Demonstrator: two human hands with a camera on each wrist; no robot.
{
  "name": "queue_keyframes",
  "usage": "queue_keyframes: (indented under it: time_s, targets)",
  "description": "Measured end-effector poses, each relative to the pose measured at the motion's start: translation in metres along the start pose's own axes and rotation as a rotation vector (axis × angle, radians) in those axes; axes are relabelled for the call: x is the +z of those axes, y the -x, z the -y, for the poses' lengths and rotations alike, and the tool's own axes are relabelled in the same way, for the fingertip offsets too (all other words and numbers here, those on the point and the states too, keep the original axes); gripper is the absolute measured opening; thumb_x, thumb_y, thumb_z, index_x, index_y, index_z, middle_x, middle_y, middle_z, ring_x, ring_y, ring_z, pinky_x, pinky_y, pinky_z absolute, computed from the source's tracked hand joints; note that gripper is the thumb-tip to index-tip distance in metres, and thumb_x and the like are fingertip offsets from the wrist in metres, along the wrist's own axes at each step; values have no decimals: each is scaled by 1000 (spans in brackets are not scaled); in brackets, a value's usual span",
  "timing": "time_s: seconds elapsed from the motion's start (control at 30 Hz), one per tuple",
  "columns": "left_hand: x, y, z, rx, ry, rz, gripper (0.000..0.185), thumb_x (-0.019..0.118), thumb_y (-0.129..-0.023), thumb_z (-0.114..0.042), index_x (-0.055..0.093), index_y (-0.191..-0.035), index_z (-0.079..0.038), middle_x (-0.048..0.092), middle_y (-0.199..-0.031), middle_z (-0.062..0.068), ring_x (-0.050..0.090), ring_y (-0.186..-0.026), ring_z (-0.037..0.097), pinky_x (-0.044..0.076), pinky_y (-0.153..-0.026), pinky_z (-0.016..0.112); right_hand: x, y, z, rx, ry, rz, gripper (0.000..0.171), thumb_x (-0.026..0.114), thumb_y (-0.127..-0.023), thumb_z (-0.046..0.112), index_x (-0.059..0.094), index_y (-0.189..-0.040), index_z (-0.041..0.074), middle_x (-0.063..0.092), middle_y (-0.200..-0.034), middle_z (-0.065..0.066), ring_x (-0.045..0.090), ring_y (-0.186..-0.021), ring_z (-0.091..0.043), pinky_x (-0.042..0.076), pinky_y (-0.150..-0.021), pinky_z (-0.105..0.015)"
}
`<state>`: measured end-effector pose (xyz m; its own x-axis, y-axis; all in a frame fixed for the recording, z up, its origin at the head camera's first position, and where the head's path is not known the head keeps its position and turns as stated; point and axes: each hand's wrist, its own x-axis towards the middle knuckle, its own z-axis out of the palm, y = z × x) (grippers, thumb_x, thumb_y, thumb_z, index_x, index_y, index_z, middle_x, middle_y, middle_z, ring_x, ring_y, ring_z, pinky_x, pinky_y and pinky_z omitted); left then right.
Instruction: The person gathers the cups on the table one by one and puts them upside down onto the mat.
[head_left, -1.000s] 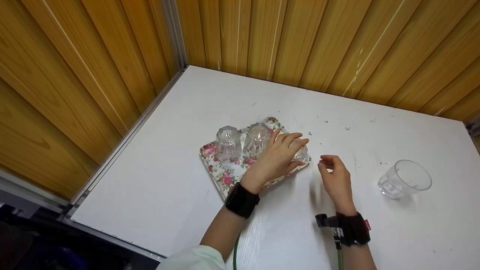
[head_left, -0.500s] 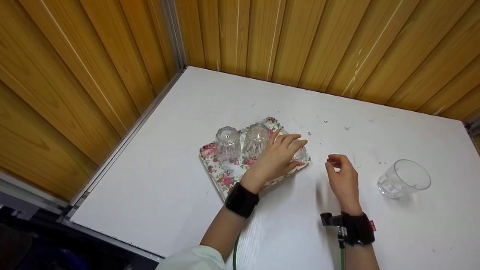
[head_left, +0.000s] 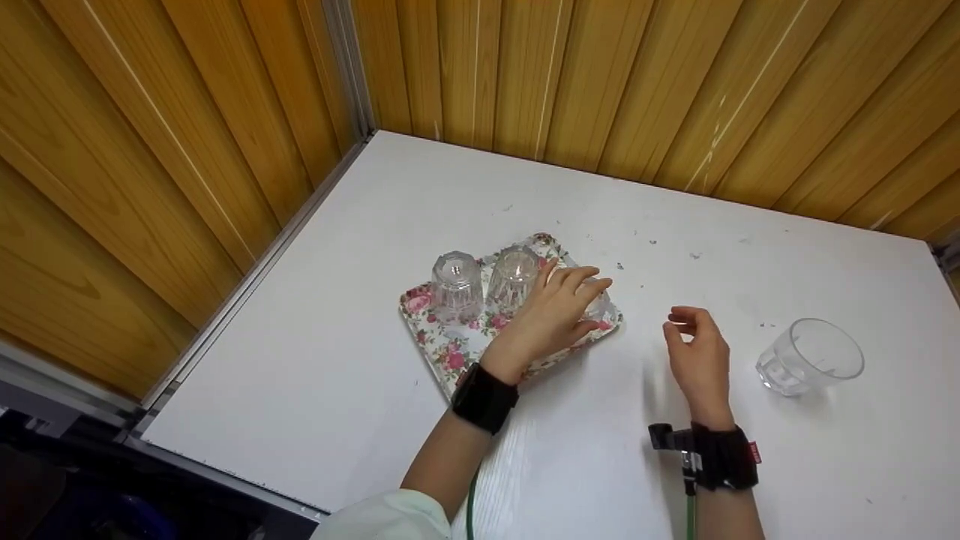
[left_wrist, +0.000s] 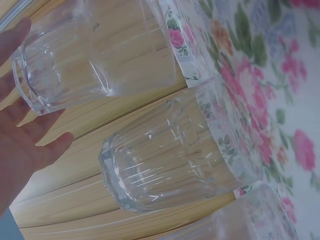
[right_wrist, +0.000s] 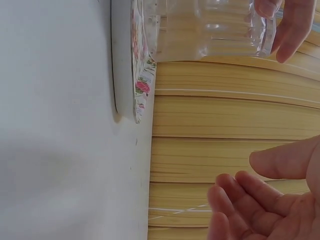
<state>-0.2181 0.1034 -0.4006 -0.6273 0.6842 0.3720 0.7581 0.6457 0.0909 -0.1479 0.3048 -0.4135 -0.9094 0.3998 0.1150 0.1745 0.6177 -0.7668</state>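
Overall, the head view showed one clear change: the right hand had drifted rightward across the table, away from the tray and nearer the upright glass standing alone beyond its fingers. That hand held nothing; its fingers were loosely curled and it was well short of touching the glass. The left hand had not shifted. It lay over the third glass at the tray's right end, fingers spread across the upturned base, thumb at the near side. Two more inverted glasses, the far-left glass and the middle glass, stood beyond the left hand's knuckles, just beside each other.

In the left wrist view, the left hand showed only its fingertips, straight and resting against the base of the third glass. The middle glass stood next to it on the floral tray, rim down.

In the right wrist view, the right hand appeared empty, palm bare, fingers gently bent. Past it, the third glass sat on the tray, with the left fingers laid over its base.

Judged from this, the third glass was seated, and the upright glass was the only one off the tray.
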Motion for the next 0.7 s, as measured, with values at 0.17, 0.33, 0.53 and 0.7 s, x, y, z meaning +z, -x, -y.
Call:
queue_keyframes:
  time_s: [0.17, 0.33, 0.53, 0.7]
  targets:
    - [1, 0, 1, 11, 3, -13, 57, 61, -84, -41, 42, -133, -20, 45, -134, 2, 44, -121, 20, 22, -110, 47, -3, 0, -1, 4, 1, -26, 30, 49, -91, 12, 52, -118, -1, 56, -113, -18, 52, -104, -29, 41, -77, -32]
    - [3, 0, 2, -3, 2, 6, 56, 60, -85, -41, 42, -133, -21, 44, -134, 1, 44, -120, 20, 20, -110, 47, -5, -1, -3, 0, 5, -34, 31, 47, -91, 10, 51, -119, -2, 54, -114, -19, 51, -105, -31, 41, -77, -33]
    - [4, 0, 2, -28, -7, 39, 55, 59, -86, -41, 40, -134, -22, 42, -135, 0, 42, -122, 19, 14, -112, 45, -9, -1, -4, 11, -5, -40, 31, 47, -92, 11, 51, -120, -1, 54, -116, -18, 50, -107, -29, 40, -78, -31]
    - [4, 0, 2, -26, -26, 28, 55, 60, -85, -39, 40, -134, -22, 42, -135, 0, 42, -122, 19, 16, -112, 46, -13, -2, -4, 9, -11, -58, 30, 46, -91, 9, 51, -119, -1, 54, -116, -16, 50, -107, -28, 38, -78, -28]
